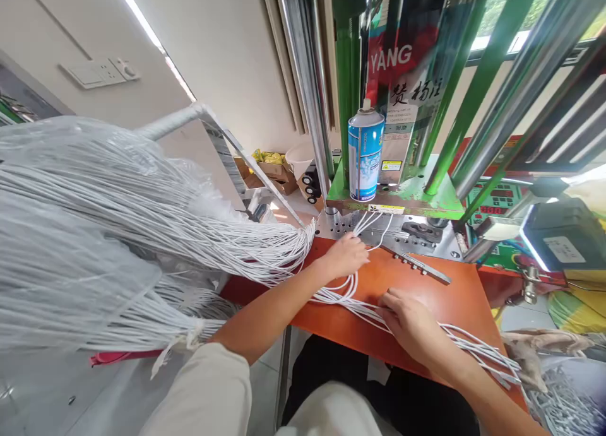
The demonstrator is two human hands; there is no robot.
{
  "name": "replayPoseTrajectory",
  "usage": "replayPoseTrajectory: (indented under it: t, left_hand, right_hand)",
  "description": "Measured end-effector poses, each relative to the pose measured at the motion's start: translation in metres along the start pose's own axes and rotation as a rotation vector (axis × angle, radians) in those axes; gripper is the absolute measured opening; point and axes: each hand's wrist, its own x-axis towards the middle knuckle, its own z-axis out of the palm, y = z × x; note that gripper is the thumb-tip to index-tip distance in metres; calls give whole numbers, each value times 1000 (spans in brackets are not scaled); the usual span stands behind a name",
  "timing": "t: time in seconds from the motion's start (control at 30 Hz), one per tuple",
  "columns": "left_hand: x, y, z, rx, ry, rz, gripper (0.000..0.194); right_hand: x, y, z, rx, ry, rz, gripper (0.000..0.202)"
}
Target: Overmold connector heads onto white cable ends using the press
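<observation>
My left hand [348,256] is closed around several thin white cables [367,223] just in front of the press. Their far ends lie at the metal mould plate [348,222], beneath the green press platen [411,199]; the tips are hard to make out. My right hand [407,316] has its fingers curled on a bundle of white cables [362,310] that runs across the orange table [454,284]. Past that hand, the cable ends [487,354] reach the table's right side. A dark metal bar with small studs [421,267] lies between the right hand and the mould.
A blue-and-white spray can [365,155] stands on the platen. At the left, large bundles of white cable [142,215] hang over a rail [255,164], partly in plastic. A control panel [497,202] is at the right, above a bag of white scraps [568,392].
</observation>
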Motion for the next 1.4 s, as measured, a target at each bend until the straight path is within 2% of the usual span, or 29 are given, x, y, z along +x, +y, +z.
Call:
replayPoseTrajectory:
  t: [0.13, 0.23, 0.3, 0.4, 0.53, 0.6, 0.67, 0.77, 0.87, 0.97, 1.03, 1.1, 1.17, 1.23, 1.3, 1.33, 1.37, 1.4]
  left_hand:
    - [-63, -42, -10, 46, 52, -256, 18]
    - [-88, -47, -14, 39, 79, -361, 15]
    - [-90, -39, -17, 28, 90, -391, 15]
    - [-81, -16, -28, -79, 150, -379, 16]
    - [-63, 24, -48, -368, 262, -220, 18]
    - [-57, 43, -57, -457, 261, -121, 21]
    - [-53, 57, -63, -491, 247, -80, 22]
    - [-52, 68, -68, -515, 251, -96, 22]
    - [-52, 71, -69, -552, 249, -75, 22]
    - [-51, 78, -67, -616, 225, -65, 24]
    - [-50, 84, -64, -676, 205, -73, 33]
    - [-52, 88, -61, -723, 185, -87, 44]
    - [-59, 86, -60, -759, 161, -111, 41]
    - [-72, 78, -64, -817, 162, -185, 34]
    - [-90, 68, -72, -909, 157, -340, 33]
    - [-99, 64, -75, -984, 104, -429, 35]
    - [-106, 64, -78, -1093, -8, -501, 36]
    - [-110, 66, -80, -1239, -171, -538, 37]
  right_hand:
    - [4, 6, -8, 102, -114, 158, 23]
    - [10, 7, -4, 55, -212, 171, 13]
    - [15, 6, -3, 53, -233, 164, 13]
    - [20, 6, -11, 106, -252, 145, 17]
    - [22, 9, -23, 156, -236, 139, 24]
    - [20, 10, -23, 110, -230, 154, 17]
    - [18, 9, -18, 45, -235, 156, 8]
    - [15, 7, -13, 16, -221, 133, 12]
    - [15, 6, -17, 57, -189, 105, 17]
    - [18, 1, -28, 127, -163, 80, 21]
    - [19, -6, -39, 170, -135, 75, 25]
    - [18, -11, -56, 209, -99, 92, 30]
    - [11, -9, -78, 249, -82, 134, 36]
    - [-2, 3, -102, 291, -113, 171, 42]
    - [-20, 18, -119, 322, -178, 185, 44]
    - [-30, 24, -124, 323, -199, 184, 44]
    - [-38, 27, -125, 310, -207, 181, 43]
    - [-44, 26, -122, 287, -206, 171, 42]
